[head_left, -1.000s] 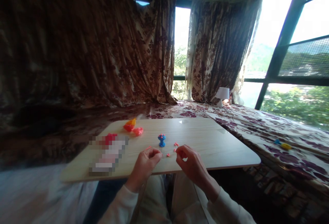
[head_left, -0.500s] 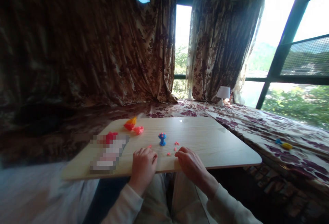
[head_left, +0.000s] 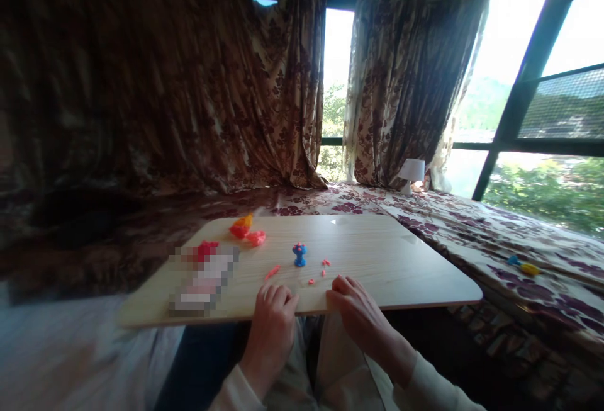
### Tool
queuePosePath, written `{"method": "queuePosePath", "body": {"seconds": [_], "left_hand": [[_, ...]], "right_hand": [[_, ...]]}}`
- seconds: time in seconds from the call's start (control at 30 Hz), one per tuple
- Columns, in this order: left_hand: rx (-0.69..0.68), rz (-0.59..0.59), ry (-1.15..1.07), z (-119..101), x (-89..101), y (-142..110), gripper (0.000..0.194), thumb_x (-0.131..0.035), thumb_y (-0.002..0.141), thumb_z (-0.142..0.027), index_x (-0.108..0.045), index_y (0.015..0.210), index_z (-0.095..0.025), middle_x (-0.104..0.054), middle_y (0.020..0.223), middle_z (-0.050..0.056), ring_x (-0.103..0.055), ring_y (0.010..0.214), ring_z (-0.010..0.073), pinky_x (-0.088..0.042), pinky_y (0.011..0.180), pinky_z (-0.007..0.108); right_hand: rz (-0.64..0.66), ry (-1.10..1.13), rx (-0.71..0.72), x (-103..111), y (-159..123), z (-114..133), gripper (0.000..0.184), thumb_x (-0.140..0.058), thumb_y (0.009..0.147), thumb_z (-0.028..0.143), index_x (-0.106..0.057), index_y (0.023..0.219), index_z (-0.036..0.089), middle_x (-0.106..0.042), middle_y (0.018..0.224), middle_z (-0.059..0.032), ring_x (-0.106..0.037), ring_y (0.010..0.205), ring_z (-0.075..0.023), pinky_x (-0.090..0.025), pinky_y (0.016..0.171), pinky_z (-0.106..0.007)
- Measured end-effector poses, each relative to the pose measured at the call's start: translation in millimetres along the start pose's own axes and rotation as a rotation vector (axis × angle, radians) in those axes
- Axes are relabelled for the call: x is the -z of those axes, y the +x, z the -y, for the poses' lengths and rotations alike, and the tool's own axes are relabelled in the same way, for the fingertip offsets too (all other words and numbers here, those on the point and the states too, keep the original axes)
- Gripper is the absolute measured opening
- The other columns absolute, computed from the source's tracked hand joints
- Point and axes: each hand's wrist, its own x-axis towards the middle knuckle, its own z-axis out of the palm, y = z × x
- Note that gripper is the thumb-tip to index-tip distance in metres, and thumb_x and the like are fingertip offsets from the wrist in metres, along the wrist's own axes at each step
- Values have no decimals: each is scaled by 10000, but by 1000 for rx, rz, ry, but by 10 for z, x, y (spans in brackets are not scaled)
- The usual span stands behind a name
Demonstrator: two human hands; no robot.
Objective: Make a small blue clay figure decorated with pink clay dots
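Observation:
My left hand (head_left: pixel 274 311) rests at the table's near edge with its fingers curled, and what they may hold is hidden. To its right, my right hand (head_left: pixel 353 301) is also closed at the edge, fingertips pressed together and their contents out of sight. Beyond the hands stands a small blue clay figure (head_left: pixel 299 255) with pink dots on top. A thin pink clay strip (head_left: pixel 272 272) lies just past my left hand. Several small pink clay bits (head_left: pixel 325 263) are scattered between the figure and my right hand, one little pink piece (head_left: pixel 311 282) nearest the gap between both hands.
The pale wooden table (head_left: pixel 377 253) spans my lap. Red and orange crumpled packets (head_left: pixel 248 232) lie at its far left, with a red piece (head_left: pixel 206 249) beside a blurred-out flat object (head_left: pixel 205 282). Blue and yellow items (head_left: pixel 527 268) and a white lamp (head_left: pixel 411 172) sit on the floral-covered surface.
My left hand has drawn back toward the near edge and to the right, uncovering more of the pink strip. My right hand has shifted slightly right and closer to me.

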Motion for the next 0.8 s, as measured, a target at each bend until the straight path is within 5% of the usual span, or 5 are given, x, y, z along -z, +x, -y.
{"method": "queuePosePath", "body": {"seconds": [0.27,0.5,0.8], "left_hand": [[55,-66,5,-59,17,-82,241,-525,763,-168,-629,981,-181,-597,898,51,-538,881,218,-356,940,481],[32,-107,73,-7,-36,-183,289,-460,806,-137,-601,1054,-185,-613,951,64,-553,912,216,-341,948,485],[55,-113,55,-63,-107,-177,293,-467,804,-148,-597,1060,-201,-635,1009,56,-562,948,222,-318,982,506]], "right_hand": [[-128,102,87,-64,-201,25,347,-412,773,-2,-612,1002,165,-588,1063,-75,-466,1031,-201,-341,924,-303],[-181,20,-36,-231,-330,3,562,-387,690,-34,-538,1197,156,-539,1220,-99,-409,1163,-227,-303,1004,-366],[-189,-69,6,-356,-285,18,665,-378,628,-39,-490,1261,129,-505,1300,-107,-376,1245,-224,-318,1035,-399]]}}
